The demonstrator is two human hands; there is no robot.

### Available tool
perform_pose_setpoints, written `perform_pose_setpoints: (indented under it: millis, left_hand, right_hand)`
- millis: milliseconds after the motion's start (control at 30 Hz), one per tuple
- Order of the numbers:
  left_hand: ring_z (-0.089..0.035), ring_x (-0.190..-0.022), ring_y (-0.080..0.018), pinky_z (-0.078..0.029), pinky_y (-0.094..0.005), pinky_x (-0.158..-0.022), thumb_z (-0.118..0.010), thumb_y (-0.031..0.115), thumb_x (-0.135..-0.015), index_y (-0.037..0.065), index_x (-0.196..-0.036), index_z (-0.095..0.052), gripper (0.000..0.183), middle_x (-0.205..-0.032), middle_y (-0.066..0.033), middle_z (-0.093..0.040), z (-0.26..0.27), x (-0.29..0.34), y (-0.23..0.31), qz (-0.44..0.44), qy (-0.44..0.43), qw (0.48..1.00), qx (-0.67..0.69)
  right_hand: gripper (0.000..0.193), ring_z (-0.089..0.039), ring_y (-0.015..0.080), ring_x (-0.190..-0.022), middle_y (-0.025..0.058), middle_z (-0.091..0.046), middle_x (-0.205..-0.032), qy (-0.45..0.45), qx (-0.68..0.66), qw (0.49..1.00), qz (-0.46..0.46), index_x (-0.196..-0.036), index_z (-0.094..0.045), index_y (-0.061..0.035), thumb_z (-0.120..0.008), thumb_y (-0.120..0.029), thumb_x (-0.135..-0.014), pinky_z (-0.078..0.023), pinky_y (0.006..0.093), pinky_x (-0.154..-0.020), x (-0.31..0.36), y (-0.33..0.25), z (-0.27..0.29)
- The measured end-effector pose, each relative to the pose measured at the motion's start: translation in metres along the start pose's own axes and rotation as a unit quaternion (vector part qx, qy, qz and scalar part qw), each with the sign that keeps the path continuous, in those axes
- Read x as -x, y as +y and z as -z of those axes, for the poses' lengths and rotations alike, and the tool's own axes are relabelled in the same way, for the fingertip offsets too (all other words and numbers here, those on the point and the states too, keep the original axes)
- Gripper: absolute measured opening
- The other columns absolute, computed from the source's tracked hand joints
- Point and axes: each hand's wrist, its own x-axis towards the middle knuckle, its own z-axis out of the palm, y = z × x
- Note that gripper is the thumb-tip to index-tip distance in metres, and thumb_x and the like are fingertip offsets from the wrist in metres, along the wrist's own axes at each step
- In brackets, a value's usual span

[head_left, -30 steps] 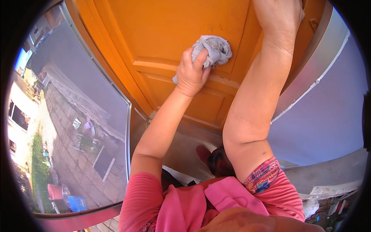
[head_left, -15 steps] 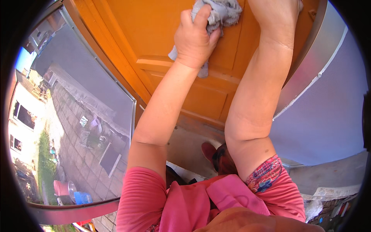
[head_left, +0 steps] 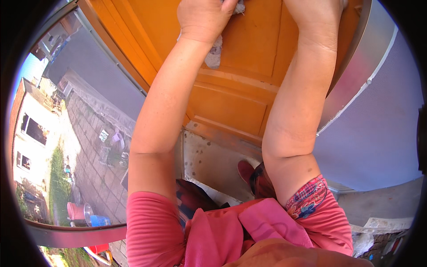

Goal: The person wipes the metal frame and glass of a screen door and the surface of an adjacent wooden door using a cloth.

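While the left hand [head_left: 202, 18] clutches a grey cloth [head_left: 214, 55], the right hand [head_left: 316, 12] (cropped) has a grip I cannot tell.

I look through the left of two head-worn fisheye cameras, close in front of the orange door [head_left: 249, 51]. My view tips steeply down over the wearer's pink top [head_left: 213, 238] toward the floor [head_left: 218, 165] at the door's foot. Its wide, edge-bending sweep also takes in a paved yard [head_left: 89, 129] left of the door and a pale mesh panel [head_left: 373, 122] to the door's right.
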Motion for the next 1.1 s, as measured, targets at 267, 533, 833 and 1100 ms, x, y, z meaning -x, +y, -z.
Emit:
perform_pose_setpoints:
  millis: [267,533,833,1100]
  left_hand:
    - [-0.067,-0.081,-0.0322,-0.057,-0.0420,-0.063,-0.089,0.023,-0.066,0.030,-0.126,-0.060,0.068,-0.104,-0.0096,-0.058,-0.019,0.087,0.023,-0.017,-0.054,0.998,0.020]
    - [-0.068,-0.081,-0.0315,-0.057,-0.0422,-0.064,-0.088,0.027,-0.067,0.030,-0.126,-0.061,0.064,-0.103,-0.0097,-0.059,0.003,0.073,0.001,-0.037,-0.099,0.994,-0.008]
    - [-0.067,-0.076,-0.0334,-0.057,-0.0438,-0.061,-0.087,0.025,-0.068,0.029,-0.125,-0.061,0.063,-0.101,-0.0111,-0.058,-0.022,0.023,0.011,0.057,0.048,0.997,-0.001]
    - [-0.068,-0.082,-0.0297,-0.058,-0.0405,-0.063,-0.087,0.027,-0.069,0.032,-0.125,-0.061,0.063,-0.102,-0.0092,-0.057,0.003,0.073,0.011,-0.075,-0.166,0.983,0.038]
  right_hand:
    - [0.038,-0.062,0.0398,-0.100,0.0210,-0.066,-0.102,-0.014,-0.012,1.000,0.006,-0.115,-0.061,-0.0002,-0.067,-0.021,-0.084,-0.047,0.0510,-0.090,-0.003,0.000,0.000]
    - [0.037,-0.061,0.0392,-0.100,0.0196,-0.064,-0.101,-0.010,-0.024,1.000,0.006,-0.114,-0.061,-0.0008,-0.069,-0.020,-0.084,-0.046,0.0507,-0.090,-0.003,0.000,0.001]
    - [0.039,-0.062,0.0378,-0.100,0.0190,-0.064,-0.101,-0.014,-0.018,1.000,-0.007,-0.116,-0.060,-0.0009,-0.070,-0.020,-0.083,-0.046,0.0504,-0.091,-0.004,-0.001,0.006]
    - [0.043,-0.060,0.0393,-0.102,0.0206,-0.064,-0.103,-0.002,-0.012,1.000,0.004,-0.119,-0.059,-0.0006,-0.071,-0.021,-0.083,-0.044,0.0521,-0.091,-0.009,0.005,0.008]
